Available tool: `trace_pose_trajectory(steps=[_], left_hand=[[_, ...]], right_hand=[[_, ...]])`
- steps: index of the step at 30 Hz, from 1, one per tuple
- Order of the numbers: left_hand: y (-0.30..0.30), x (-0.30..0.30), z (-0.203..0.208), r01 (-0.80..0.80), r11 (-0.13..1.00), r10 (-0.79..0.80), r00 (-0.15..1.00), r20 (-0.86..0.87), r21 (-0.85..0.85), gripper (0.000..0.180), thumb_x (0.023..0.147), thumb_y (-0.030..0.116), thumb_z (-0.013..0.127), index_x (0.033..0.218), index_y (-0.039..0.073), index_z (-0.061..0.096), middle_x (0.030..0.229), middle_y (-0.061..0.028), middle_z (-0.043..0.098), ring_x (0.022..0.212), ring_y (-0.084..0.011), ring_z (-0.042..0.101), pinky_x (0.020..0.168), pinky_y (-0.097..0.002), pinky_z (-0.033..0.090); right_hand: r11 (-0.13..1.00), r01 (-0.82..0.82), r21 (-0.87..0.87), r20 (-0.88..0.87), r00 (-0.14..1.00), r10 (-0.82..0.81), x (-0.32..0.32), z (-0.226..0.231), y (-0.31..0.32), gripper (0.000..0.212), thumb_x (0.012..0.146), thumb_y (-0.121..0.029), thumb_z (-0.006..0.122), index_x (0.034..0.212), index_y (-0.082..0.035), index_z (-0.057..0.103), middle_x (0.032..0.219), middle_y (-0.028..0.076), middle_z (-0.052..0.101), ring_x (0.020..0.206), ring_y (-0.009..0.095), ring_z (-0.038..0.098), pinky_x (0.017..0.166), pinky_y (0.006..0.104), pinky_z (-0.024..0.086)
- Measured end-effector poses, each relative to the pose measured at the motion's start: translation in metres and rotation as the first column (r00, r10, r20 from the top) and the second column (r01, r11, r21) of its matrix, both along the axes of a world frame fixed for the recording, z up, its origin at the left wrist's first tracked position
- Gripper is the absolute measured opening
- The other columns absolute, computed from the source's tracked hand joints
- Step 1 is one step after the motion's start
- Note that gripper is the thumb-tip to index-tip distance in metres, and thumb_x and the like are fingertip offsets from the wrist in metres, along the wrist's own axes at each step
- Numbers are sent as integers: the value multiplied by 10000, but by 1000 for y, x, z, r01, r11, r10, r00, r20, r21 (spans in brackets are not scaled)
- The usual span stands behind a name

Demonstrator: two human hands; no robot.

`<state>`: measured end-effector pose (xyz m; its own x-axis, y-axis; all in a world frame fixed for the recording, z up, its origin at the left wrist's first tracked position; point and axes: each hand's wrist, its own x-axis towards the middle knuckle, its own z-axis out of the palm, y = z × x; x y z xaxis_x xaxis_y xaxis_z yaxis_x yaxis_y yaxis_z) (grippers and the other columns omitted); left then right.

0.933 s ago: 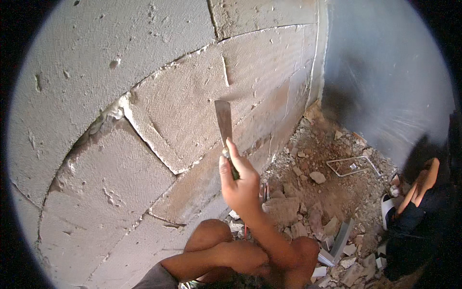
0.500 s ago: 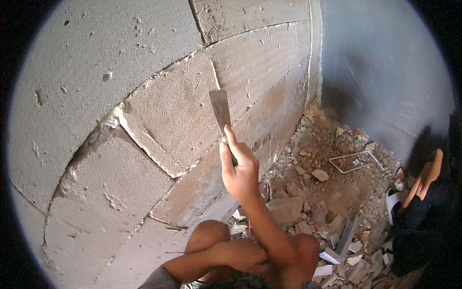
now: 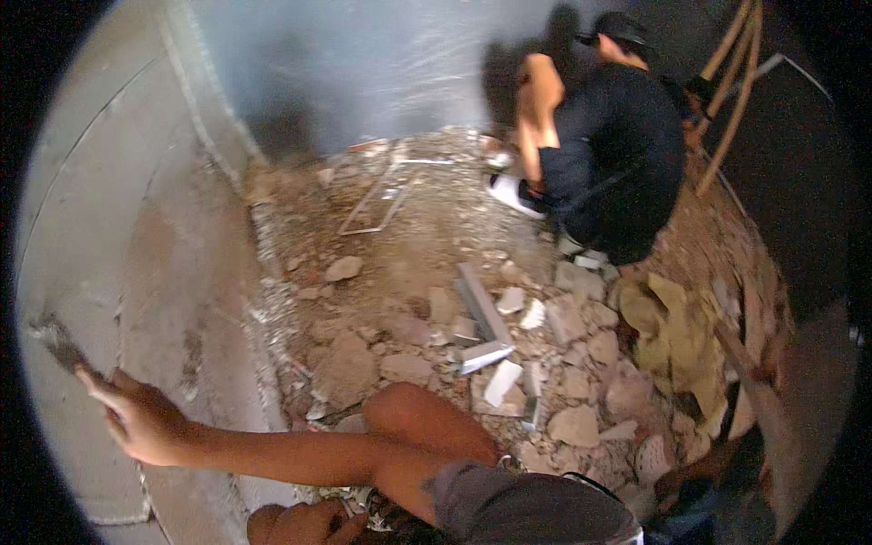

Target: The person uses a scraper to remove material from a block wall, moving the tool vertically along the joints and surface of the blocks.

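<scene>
My right hand (image 3: 150,420) is closed round the handle of a putty knife (image 3: 62,347), at the far left of the view. Its metal blade points up and left, close against the grey block wall (image 3: 77,272). Motion blurs the blade, so whether it touches the wall I cannot tell. Below my outstretched right arm, my bent knee (image 3: 422,422) shows. My left hand cannot be made out; the area under my right arm is dark and partly covered.
Rubble and broken block pieces (image 3: 574,425) cover the ground, with a bent metal channel (image 3: 481,304) and a thin white frame (image 3: 363,229) among them. A person in dark clothes (image 3: 618,163) squats ahead at the right. Nearby lie a yellowish crumpled sack (image 3: 668,336) and leaning poles (image 3: 731,100).
My view has swung to the right, bringing the squatting person fully in. My right hand and the putty knife have shifted from the middle to the left edge of the picture.
</scene>
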<state>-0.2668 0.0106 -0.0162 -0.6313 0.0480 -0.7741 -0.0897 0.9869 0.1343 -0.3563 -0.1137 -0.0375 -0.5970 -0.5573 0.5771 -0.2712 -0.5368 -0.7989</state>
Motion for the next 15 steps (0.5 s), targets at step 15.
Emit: trace_pose_trajectory(steps=[15], left_hand=[[-62, 12, -54, -67, 838, 46, 998, 52, 542, 471, 926, 463, 399, 921, 30, 586, 807, -201, 631, 762, -374, 620, 708, -458, 490]], right_hand=[[998, -44, 45, -320, 946, 56, -63, 17, 17, 435, 888, -119, 520, 1308, -34, 448, 1307, 157, 493, 1073, 248, 579, 904, 335, 450]])
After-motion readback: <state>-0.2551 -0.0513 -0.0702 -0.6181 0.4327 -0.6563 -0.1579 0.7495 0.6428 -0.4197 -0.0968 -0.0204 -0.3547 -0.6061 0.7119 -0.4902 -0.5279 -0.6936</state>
